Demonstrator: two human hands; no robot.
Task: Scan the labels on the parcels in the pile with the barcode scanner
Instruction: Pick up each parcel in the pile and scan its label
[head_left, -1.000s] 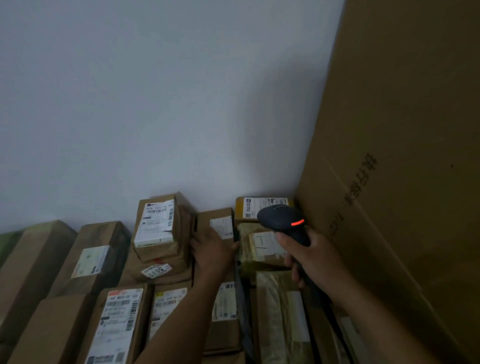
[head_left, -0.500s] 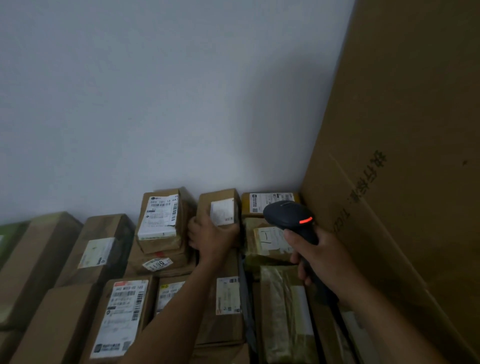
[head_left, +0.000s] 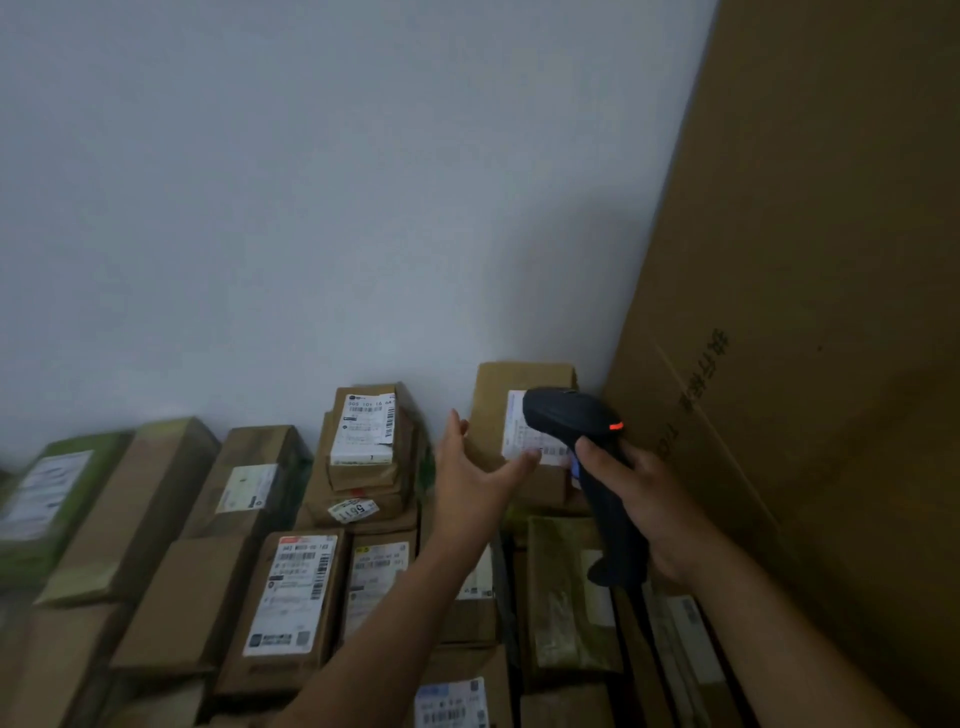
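We log a pile of brown cardboard parcels (head_left: 291, 597) packed side by side against a white wall (head_left: 311, 182), most lying label-up; their contents are sealed and we cannot tell what they hold. A green-wrapped parcel (head_left: 57, 493) lies at the far left. A small labelled box (head_left: 366, 436) sits on top of a stack at mid-back. At the back right stands a raised parcel (head_left: 511, 410) with its white label (head_left: 524, 441) facing us. A large cardboard sheet (head_left: 805, 312) leans at the right.

Our left hand (head_left: 470, 475) reaches forward, fingers spread, thumb tip touching the lower edge of that label, palm against the parcel's left side. Our right hand (head_left: 641, 493) is wrapped around the grip of the black barcode scanner (head_left: 571, 415), its head just in front of the label, an orange light lit on its side.
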